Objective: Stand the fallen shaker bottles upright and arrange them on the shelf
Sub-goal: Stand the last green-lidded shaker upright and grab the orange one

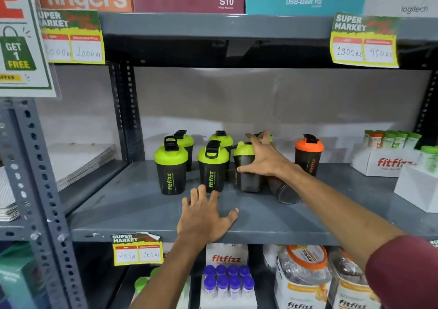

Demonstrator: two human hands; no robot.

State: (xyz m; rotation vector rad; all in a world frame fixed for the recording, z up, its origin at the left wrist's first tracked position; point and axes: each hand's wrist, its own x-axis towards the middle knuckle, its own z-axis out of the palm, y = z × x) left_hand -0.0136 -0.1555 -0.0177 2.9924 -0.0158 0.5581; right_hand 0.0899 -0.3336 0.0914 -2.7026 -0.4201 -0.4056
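Several black "fitfizz" shaker bottles with green lids stand upright on the grey metal shelf (132, 204): one at the front left (171, 168), one in the middle (212, 166), two more behind them. My right hand (263, 159) grips another green-lidded shaker (246, 180) by its lid and side; it stands nearly upright. Just right of it a dark shaker (285, 191) lies on its side, base toward me, partly hidden under my forearm. An orange-lidded shaker (309, 154) stands upright further right. My left hand (206, 216) rests flat on the shelf's front edge, fingers spread, holding nothing.
White fitfizz boxes (388, 164) with small green-capped jars stand at the shelf's right end. The upper shelf (213, 26) hangs low overhead with price tags. A slotted upright post (126, 109) bounds the left side. Jars and purple-capped bottles (228, 280) fill the shelf below.
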